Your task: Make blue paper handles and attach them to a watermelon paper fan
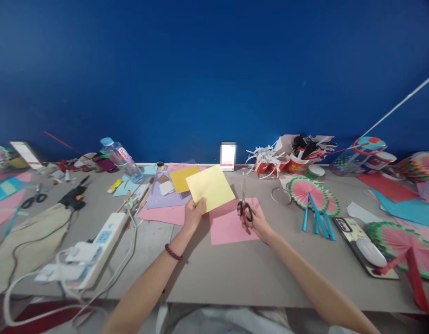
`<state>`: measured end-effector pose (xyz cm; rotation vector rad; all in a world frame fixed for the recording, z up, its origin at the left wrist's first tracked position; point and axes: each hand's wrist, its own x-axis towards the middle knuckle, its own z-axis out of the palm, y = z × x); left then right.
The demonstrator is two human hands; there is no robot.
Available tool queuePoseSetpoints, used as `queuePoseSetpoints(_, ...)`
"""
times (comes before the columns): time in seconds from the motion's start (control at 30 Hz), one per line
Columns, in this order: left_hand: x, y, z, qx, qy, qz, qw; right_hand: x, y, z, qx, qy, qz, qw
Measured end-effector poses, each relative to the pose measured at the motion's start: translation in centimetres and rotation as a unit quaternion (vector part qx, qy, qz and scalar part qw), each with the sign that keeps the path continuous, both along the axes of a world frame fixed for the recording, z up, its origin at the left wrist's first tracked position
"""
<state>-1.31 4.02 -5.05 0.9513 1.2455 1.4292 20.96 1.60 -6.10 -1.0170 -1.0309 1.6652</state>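
Note:
My left hand (194,214) pinches the lower left edge of a pale yellow paper sheet (211,188), which is raised above the table. Scissors (244,204) with black handles are in my right hand (255,224), their blades pointing up and away from me. Under and between the hands lies a pink sheet (231,228), flat on the table. Behind the pale yellow sheet, a darker yellow sheet (182,180) rests over purple paper (160,197).
On the left are a power strip (105,246) with cables, a bottle (122,158) and a glue gun (73,198). To the right stand cups (295,165) of paper strips, near paper fans (309,194) and a phone (362,246) under a mouse (370,253).

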Motion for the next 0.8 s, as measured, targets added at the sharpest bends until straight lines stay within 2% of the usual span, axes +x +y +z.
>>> queuePoseSetpoints(0.37, -0.9, 0.5, 0.6, 0.022, -0.063, 0.052, 0.996, -0.5, -0.8, 0.9, -0.008, -0.169, -0.006, 0.986)
queuePoseSetpoints(0.53, -1.1, 0.7, 0.8, 0.022, -0.069, 0.061, 0.996, -0.8, -1.0, 1.2, -0.015, -0.164, 0.02, 0.986)
queuePoseSetpoints(0.8, -1.1, 0.7, 0.4, 0.024, -0.063, 0.049, 0.996, -0.8, -1.0, 1.6, -0.01, -0.164, 0.011, 0.986)
